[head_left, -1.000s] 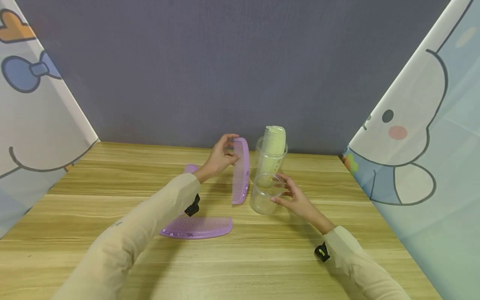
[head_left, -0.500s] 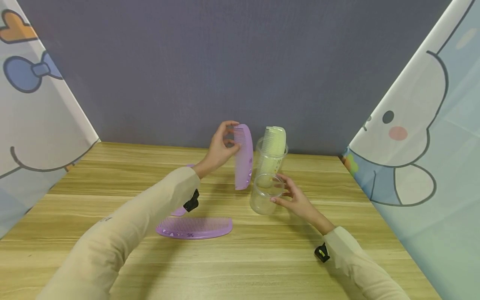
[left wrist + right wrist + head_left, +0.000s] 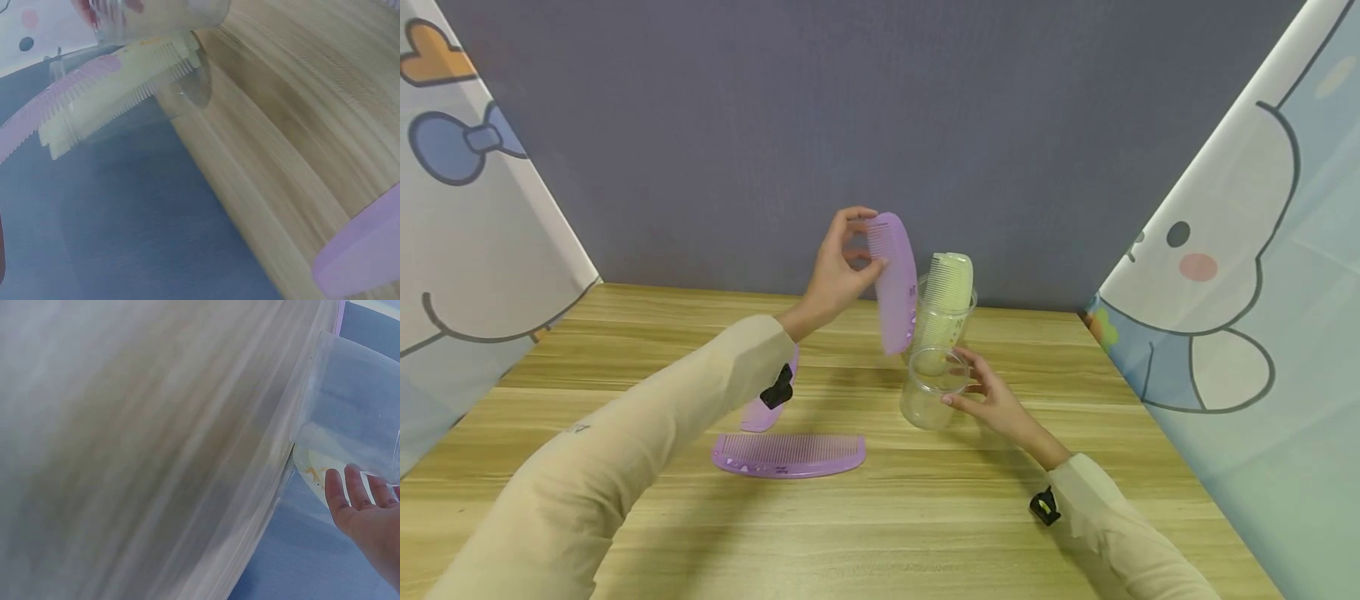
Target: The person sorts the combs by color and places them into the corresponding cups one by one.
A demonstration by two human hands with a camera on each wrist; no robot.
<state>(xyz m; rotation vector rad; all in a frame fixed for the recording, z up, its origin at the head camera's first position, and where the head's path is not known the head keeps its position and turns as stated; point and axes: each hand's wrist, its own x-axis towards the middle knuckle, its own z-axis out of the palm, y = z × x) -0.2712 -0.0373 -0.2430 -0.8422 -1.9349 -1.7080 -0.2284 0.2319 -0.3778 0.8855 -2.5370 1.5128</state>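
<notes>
My left hand point(image 3: 833, 271) pinches a purple comb point(image 3: 897, 292) by its upper part, thumb on the toothed side. The comb hangs nearly upright above the table, just left of the rear clear plastic cup point(image 3: 972, 312). In that cup a pale green comb point(image 3: 951, 283) stands, leaning, its top above the rim. My right hand point(image 3: 994, 408) holds the front clear plastic cup point(image 3: 922, 408) from its right side, thumb toward me and fingers behind. In the left wrist view the held comb point(image 3: 37, 112) overlaps the pale green comb point(image 3: 106, 94).
One purple comb point(image 3: 790, 468) lies flat on the wooden table point(image 3: 880, 533), teeth facing away from me. Behind it another purple comb point(image 3: 762, 417) lies partly hidden by my left sleeve. A dark grey panel point(image 3: 820, 125) rises along the table's back edge.
My left hand has lifted the purple comb upward and slightly right, tilting it, with its lower end now beside the rear cup. My right hand and the front cup stay in place.
</notes>
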